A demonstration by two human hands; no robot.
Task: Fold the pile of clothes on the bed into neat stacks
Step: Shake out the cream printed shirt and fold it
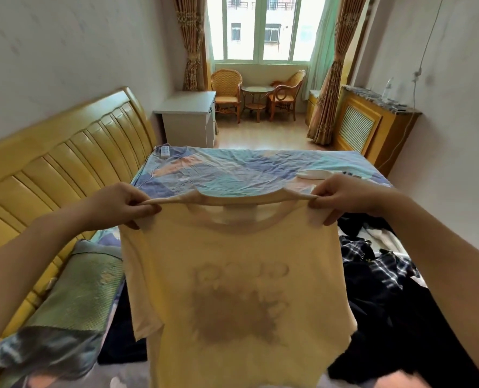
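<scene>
Holding a cream T-shirt (241, 275) up over the bed (232, 169), the person has the left hand (120, 204) and right hand (342, 198) level, one at each shoulder seam, fingers (145, 210) pinching the cloth with the neckline stretched between them. The shirt hangs straight down from both grips, long axis vertical, a faded print showing through the fabric. Neither hand is nearer; they share the load evenly. Below and to the right lies the pile of dark clothes (378, 289), with a green pillow (73, 298) on the left. Open sheet lies just beyond the hands, probably where the shirt could be laid flat.
</scene>
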